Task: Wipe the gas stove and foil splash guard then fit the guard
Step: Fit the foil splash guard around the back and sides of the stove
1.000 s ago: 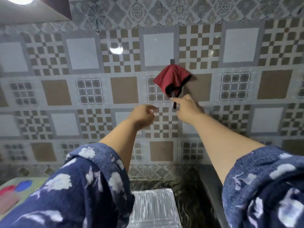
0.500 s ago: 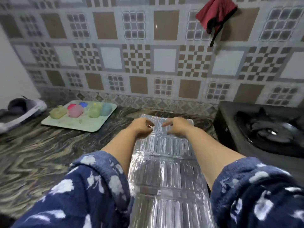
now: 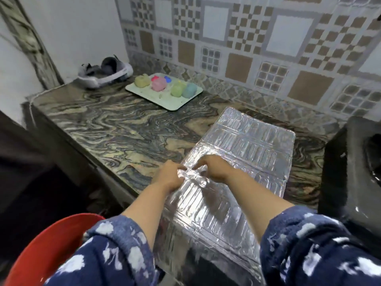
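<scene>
Foil splash guard (image 3: 243,162) lies flat on the marbled tabletop (image 3: 123,129) left of the gas stove (image 3: 350,172), as left hand (image 3: 169,178) and right hand (image 3: 214,170) pinch its near fold, apparently to lift it.

Even, soft indoor light, moderately bright. The foil splash guard (image 3: 243,162) throws white glare along its ribs — strongest toward 12 o'clock. The whole frame is slightly smeared, sleeves and red bowl (image 3: 41,252) at 7 o'clock softest. Wide-angle bending curves the bench (image 3: 115,129) edge and wall tiles (image 3: 247,38).
</scene>
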A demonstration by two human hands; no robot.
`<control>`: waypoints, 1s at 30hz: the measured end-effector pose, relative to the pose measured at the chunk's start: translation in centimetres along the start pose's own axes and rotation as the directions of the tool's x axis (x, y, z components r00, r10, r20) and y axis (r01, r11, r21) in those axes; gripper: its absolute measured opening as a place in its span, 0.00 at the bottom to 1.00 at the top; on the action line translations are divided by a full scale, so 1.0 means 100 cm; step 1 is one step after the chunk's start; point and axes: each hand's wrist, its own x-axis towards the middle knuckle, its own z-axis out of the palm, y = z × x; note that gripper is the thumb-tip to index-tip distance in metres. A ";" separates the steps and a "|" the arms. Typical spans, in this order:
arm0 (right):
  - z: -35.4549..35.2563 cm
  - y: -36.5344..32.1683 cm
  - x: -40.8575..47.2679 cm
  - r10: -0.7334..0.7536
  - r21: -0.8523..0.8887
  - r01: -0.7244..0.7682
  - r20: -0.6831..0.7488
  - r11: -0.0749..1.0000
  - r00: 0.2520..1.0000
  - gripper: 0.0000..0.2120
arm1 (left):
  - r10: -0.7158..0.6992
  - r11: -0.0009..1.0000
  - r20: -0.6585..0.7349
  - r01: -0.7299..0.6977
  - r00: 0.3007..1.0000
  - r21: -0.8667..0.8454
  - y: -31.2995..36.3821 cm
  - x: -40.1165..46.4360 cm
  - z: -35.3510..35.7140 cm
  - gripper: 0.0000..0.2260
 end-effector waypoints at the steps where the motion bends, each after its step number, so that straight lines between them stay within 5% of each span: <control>1: 0.006 -0.002 0.002 -0.037 -0.015 0.037 0.013 0.999 0.999 0.16 | -0.028 1.000 -0.032 0.028 0.999 -0.004 -0.006 -0.010 0.005 0.15; 10: 0.025 -0.022 0.037 -0.210 -0.236 0.247 0.171 0.940 0.963 0.21 | -0.183 0.983 -0.168 0.184 0.969 -0.011 -0.028 -0.045 0.040 0.19; 15: 0.018 -0.018 0.046 -0.302 -0.316 0.304 0.056 0.899 0.952 0.17 | -0.186 0.983 -0.164 0.184 0.969 -0.026 -0.029 -0.042 0.040 0.21; 20: -0.013 -0.014 0.039 -0.358 -0.209 0.337 -0.075 0.918 0.931 0.11 | -0.088 0.992 -0.151 0.073 0.985 -0.106 -0.022 -0.041 0.030 0.29; 30: -0.117 -0.007 0.024 -0.178 -0.086 0.158 -0.358 0.984 0.917 0.11 | 0.172 0.985 -0.311 -0.153 0.935 0.083 0.032 -0.007 -0.065 0.30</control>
